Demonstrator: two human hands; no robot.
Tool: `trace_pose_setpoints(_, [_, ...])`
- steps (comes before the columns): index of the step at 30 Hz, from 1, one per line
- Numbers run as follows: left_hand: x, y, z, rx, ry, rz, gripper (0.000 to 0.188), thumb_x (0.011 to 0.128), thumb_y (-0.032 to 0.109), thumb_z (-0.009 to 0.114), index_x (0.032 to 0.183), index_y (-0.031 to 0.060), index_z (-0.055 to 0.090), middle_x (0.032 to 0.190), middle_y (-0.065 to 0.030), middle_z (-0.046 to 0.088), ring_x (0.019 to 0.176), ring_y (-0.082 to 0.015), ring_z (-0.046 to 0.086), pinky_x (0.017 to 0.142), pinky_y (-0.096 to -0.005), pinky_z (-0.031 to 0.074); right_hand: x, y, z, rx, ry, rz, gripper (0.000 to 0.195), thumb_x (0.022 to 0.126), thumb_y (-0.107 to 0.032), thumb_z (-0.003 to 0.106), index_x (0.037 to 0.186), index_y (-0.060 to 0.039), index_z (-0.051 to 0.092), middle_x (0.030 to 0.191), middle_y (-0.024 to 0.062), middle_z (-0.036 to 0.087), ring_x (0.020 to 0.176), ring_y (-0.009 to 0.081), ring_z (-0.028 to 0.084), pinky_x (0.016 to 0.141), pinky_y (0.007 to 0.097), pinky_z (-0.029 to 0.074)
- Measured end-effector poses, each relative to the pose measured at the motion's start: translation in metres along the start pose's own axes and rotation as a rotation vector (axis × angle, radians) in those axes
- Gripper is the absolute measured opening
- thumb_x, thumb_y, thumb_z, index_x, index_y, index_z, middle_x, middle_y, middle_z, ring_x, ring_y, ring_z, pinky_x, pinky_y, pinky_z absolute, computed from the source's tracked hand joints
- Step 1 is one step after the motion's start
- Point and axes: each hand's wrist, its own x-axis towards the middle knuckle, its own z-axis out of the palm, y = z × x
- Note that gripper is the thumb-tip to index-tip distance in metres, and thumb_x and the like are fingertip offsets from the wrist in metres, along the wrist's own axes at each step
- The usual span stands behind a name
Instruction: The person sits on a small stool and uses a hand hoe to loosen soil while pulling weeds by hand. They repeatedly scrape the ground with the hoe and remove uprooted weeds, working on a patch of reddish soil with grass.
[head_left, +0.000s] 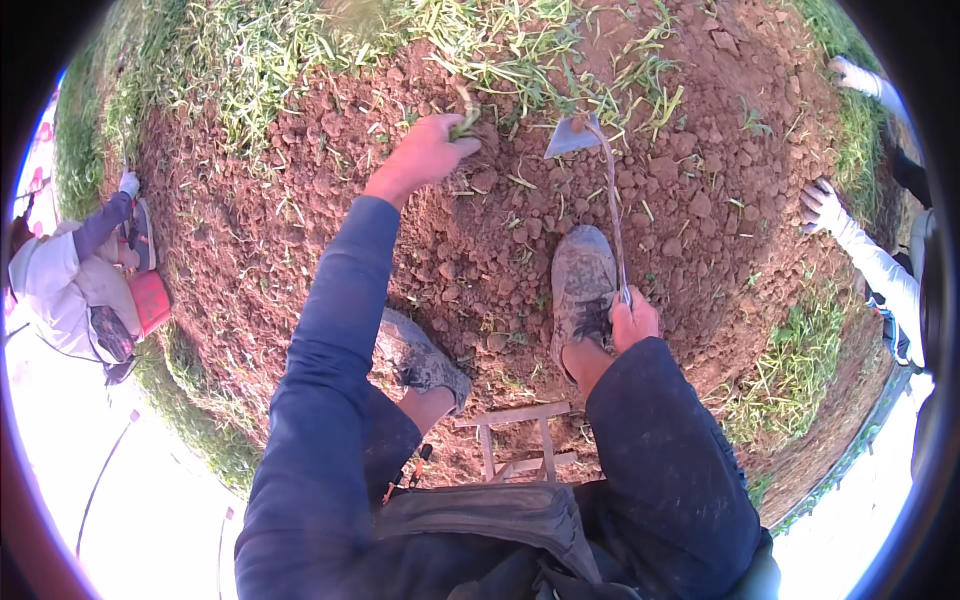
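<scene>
My left hand (426, 159) reaches out over the reddish, crumbly soil (465, 247), its fingers closed on a small green plant (466, 120), which is partly blurred. Near my right shoe, my right hand (636, 322) grips the handle end of a small hand hoe (613, 202). The hoe's flat metal blade (573, 136) rests at the soil surface, to the right of my left hand. Green weeds (510, 45) lie strewn over the ground just beyond both the blade and my left hand.
My shoes (585, 277) stand on the soil, with a low wooden frame (525, 415) behind them. One person (67, 277) sits at the far left near a red object (150, 300). At the right edge are a person's gloved hand (823, 206) and another gloved hand (855, 76). Weeds (795, 367) lie at right.
</scene>
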Motion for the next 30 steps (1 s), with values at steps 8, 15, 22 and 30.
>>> trace_pose_setpoints(8, [0.017, 0.02, -0.009, 0.522, 0.335, -0.014, 0.036, 0.095, 0.044, 0.07, 0.124, 0.0218, 0.066, 0.091, -0.006, 0.069, 0.076, -0.0196, 0.069, 0.067, -0.037, 0.06, 0.001, 0.022, -0.001, 0.095, -0.03, 0.02, 0.02, 0.09, -0.022, 0.056, 0.089, -0.0025, 0.062, 0.067, 0.0108, 0.058, 0.063, 0.0185, 0.056, 0.063, 0.0371, 0.048])
trace_pose_setpoints(15, [0.043, 0.005, 0.0, 0.342, 0.453, 0.276, 0.031, 0.092, 0.024, 0.068, 0.121, 0.0145, 0.069, 0.107, -0.0156, 0.073, 0.098, -0.0325, 0.072, 0.084, -0.0412, 0.058, 0.002, 0.002, -0.002, 0.061, -0.045, 0.006, 0.015, 0.093, -0.014, 0.05, 0.087, -0.0038, 0.06, 0.068, 0.0009, 0.054, 0.064, 0.0102, 0.05, 0.059, 0.0301, 0.043])
trace_pose_setpoints(22, [0.056, 0.009, -0.04, -0.004, 0.495, -0.022, 0.056, 0.087, 0.014, 0.063, 0.14, -0.0012, 0.056, 0.12, -0.0271, 0.069, 0.113, -0.0385, 0.067, 0.1, -0.0425, 0.053, 0.001, 0.009, -0.002, 0.041, -0.011, 0.04, 0.017, 0.088, -0.019, 0.055, 0.087, -0.003, 0.062, 0.066, 0.0092, 0.058, 0.06, 0.0173, 0.056, 0.06, 0.0352, 0.047])
trace_pose_setpoints(30, [0.076, 0.013, -0.044, -0.115, 0.429, -0.063, 0.058, 0.083, 0.016, 0.076, 0.136, -0.0006, 0.061, 0.115, -0.02, 0.072, 0.11, -0.0261, 0.068, 0.099, -0.0358, 0.054, 0.008, -0.005, 0.002, 0.06, -0.027, 0.062, 0.022, 0.091, -0.023, 0.056, 0.087, -0.0024, 0.062, 0.065, 0.0084, 0.056, 0.062, 0.0132, 0.052, 0.06, 0.0347, 0.046])
